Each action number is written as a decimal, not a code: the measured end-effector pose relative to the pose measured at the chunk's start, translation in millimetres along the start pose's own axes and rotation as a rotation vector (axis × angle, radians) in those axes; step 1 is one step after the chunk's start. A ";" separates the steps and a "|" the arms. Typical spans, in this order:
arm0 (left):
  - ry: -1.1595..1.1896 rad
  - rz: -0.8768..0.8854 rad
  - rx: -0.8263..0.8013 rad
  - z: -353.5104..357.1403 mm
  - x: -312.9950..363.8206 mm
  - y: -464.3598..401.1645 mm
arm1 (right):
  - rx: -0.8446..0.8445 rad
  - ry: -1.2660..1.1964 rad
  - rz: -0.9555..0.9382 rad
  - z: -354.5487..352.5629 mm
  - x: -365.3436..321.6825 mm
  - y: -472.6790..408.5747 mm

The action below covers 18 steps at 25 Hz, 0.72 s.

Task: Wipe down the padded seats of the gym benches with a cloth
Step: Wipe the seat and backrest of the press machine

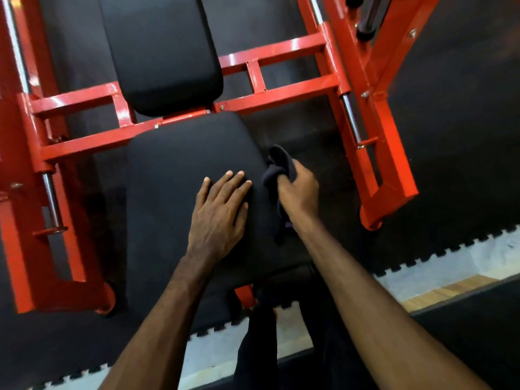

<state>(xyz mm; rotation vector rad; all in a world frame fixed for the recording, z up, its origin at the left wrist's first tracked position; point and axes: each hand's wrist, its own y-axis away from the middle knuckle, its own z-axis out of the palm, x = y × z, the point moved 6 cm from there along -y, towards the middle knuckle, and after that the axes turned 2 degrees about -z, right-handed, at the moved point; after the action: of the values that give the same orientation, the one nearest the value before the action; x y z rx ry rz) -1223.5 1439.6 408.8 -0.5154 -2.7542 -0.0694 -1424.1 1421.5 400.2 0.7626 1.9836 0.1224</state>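
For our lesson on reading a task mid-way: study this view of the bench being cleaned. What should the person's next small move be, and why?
Probably bring the right hand inward and lay the dark cloth on the seat pad. The cloth is bunched in that hand at the pad's right edge, not spread on the top, while the left hand rests flat on the pad, steadying it.

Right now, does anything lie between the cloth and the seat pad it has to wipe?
Only the left hand, resting flat on the right part of the seat. The right hand holds the cloth bunched at the seat's right edge. The rest of the seat shows bare.
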 end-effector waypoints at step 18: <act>0.048 -0.321 0.127 -8.1 -14.0 -45.4 | -0.186 0.169 -0.359 61.2 -56.0 -54.4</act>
<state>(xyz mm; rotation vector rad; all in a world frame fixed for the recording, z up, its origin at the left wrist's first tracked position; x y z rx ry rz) -1225.0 1391.5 412.4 -0.0353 -2.7449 0.0165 -1380.2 1333.1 389.6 0.2766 2.2008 0.1594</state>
